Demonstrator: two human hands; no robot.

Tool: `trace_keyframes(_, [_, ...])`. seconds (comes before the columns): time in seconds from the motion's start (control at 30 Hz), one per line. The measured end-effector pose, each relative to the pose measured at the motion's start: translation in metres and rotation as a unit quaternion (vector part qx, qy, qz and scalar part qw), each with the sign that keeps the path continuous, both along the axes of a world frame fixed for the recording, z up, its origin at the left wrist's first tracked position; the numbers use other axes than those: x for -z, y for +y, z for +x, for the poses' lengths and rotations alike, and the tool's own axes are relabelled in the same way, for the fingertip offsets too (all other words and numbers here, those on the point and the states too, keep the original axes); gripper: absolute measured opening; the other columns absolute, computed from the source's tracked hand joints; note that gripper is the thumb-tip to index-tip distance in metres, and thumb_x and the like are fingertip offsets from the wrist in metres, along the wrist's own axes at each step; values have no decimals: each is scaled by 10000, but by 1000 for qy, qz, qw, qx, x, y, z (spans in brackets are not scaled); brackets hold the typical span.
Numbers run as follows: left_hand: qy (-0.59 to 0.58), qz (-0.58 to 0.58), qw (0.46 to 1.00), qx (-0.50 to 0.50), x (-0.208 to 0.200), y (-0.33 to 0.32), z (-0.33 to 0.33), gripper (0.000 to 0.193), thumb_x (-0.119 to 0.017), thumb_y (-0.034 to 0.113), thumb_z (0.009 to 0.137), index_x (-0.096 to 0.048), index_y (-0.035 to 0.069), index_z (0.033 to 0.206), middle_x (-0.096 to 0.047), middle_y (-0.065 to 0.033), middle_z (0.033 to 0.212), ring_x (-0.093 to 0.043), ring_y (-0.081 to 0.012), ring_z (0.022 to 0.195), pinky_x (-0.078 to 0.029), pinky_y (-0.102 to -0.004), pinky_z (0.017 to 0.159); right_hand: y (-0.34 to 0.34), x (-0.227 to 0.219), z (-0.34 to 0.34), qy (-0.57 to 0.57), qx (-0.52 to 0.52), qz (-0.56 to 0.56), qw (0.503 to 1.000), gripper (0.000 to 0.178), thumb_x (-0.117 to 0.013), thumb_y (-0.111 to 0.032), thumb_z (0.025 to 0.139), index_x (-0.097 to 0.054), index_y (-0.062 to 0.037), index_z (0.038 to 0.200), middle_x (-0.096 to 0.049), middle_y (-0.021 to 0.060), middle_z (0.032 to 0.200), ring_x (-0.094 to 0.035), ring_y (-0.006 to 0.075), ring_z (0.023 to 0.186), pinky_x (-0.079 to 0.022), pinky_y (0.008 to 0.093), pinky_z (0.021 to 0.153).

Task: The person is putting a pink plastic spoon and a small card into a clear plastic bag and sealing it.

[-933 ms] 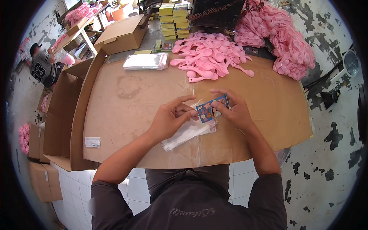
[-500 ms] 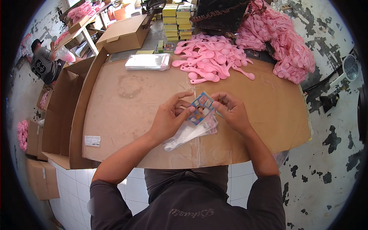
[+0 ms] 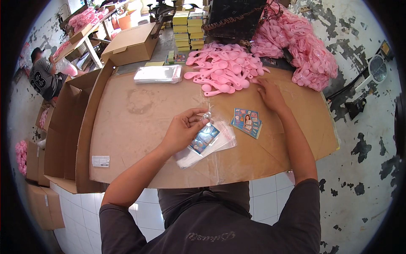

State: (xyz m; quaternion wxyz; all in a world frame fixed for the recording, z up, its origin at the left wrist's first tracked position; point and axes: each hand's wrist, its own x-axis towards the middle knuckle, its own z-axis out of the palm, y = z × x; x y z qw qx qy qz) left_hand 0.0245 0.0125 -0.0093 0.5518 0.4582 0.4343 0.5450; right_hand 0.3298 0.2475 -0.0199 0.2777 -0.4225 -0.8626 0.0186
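My left hand (image 3: 182, 130) pinches the mouth of a clear plastic bag (image 3: 207, 117). A blue printed card (image 3: 204, 139) shows through the bag, above a stack of flat clear bags (image 3: 226, 142) lying on the cardboard. My right hand (image 3: 272, 96) is stretched forward with its fingers apart, fingertips at the right edge of a heap of pink plastic measuring spoons (image 3: 224, 67). Whether a fingertip touches a spoon there is hard to see. Between my hands, nearer the right forearm, rests a small pile of blue printed cards (image 3: 247, 122).
A packet of clear bags (image 3: 158, 74) lies left of the spoons. Stacked cards (image 3: 182, 31) stand behind. At the back right, pink spoons (image 3: 313, 63) are heaped in bulk. Open cardboard box (image 3: 67, 135) stands along the left edge; a person (image 3: 44, 76) sits beyond it.
My right hand has left the card and moved forward and right to the spoon heap. The card, earlier held between both hands, now shows inside the bag at my left hand. The loose cards are uncovered.
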Motion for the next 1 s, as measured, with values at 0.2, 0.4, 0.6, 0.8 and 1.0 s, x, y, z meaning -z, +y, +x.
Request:
trace_keyframes(0.2, [24,-18,999,41,6,0,-5,328,-624,85,1007,-567,-27,1310,-727,-94,1067,-687,-93,928,-557,-222,781,-25,-23,-9,-68,25,-12,997,286,-623,-200,980,-654,-16,1197,-664,164,1119,-660,337,970,-509,442,834])
trace_keyframes(0.4, [-3,-8,998,57,-3,-5,1,223,-622,54,999,-593,-4,1212,-736,-96,1036,-692,-97,913,-566,-233,792,-112,-62,-63,252,-114,-261,925,293,-607,-86,996,-591,-12,1279,-611,87,1013,-702,180,843,-558,320,651])
trace_keyframes(0.6, [-18,18,999,47,-9,-9,2,335,-656,96,989,-596,-9,1301,-742,-90,1022,-689,-86,888,-570,-234,762,-143,-78,-102,435,-233,-354,794,400,-623,-11,973,-494,5,1351,-571,91,1070,-721,196,880,-604,291,706])
trace_keyframes(0.8, [28,-19,998,45,-13,-11,2,357,-646,123,1001,-604,-37,1317,-745,-99,1043,-691,-91,911,-576,-242,787,-151,-57,-107,433,-251,-305,811,385,-626,14,964,-500,21,1328,-597,115,1099,-703,198,982,-596,302,851])
trace_keyframes(1.0, [-10,0,998,55,-7,-8,2,330,-613,153,1025,-620,-40,1292,-729,-114,1103,-719,-154,933,-587,-267,810,-144,-35,-91,296,-305,-280,861,353,-597,-40,994,-520,9,1336,-641,119,1176,-652,189,1074,-536,323,910])
